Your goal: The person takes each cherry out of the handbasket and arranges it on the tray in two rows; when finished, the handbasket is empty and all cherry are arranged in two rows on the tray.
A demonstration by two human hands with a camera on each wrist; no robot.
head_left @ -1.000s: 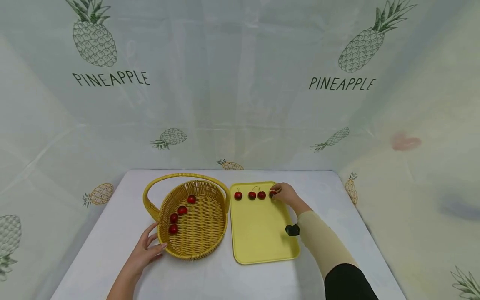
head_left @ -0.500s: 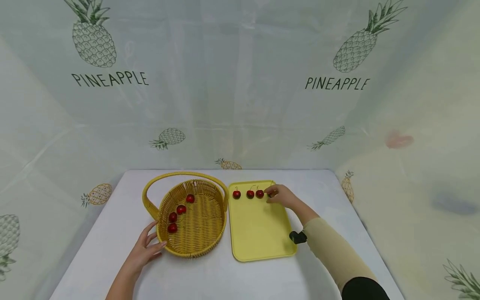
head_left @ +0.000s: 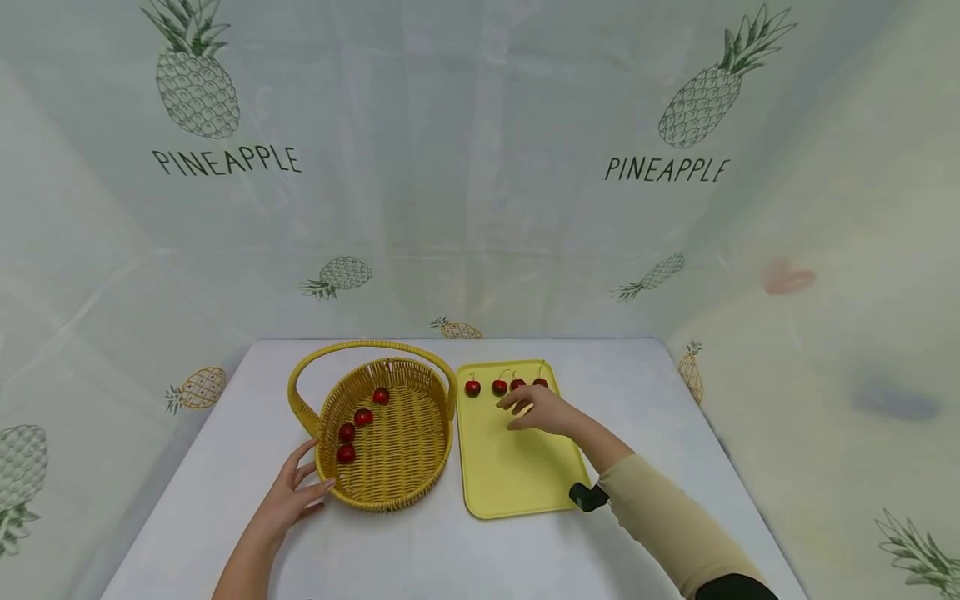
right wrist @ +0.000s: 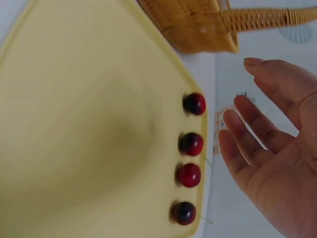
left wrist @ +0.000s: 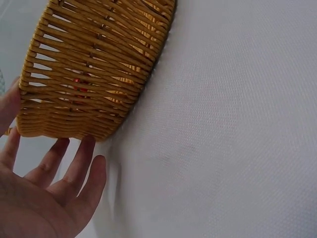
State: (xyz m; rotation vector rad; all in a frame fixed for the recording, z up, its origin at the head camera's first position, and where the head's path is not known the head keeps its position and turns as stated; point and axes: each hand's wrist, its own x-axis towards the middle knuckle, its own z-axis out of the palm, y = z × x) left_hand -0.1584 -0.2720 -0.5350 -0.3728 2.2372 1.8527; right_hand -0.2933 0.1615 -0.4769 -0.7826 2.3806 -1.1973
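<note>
- Carefully, it seems to me, the left hand (head_left: 291,498) steadies the round wicker basket (head_left: 401,454): the fingers are spread wide and touch its outer side, near the foot of the hooped handle (head_left: 303,412).
- The right hand (head_left: 542,412) is above the yellow tray (head_left: 517,479), near a row of 4 cherries (right wrist: 189,175); its fingers are apart, a little bent, with nothing between them.
- For good handling, I think, each fruit should be pinched lightly by its round body, 1 at a time, because smooth skin may slip or roll.
- The right hand should better pass high over the row, so that the thin stems (right wrist: 205,219) are not caught.
- The row stands along the tray's far edge, the middle 2 closer together; 4 other cherries (head_left: 363,417) lie inside the basket, toward its left side.
- All look dark red and glossy, some almost black on 1 side. In the basket I cannot make out any stems.
</note>
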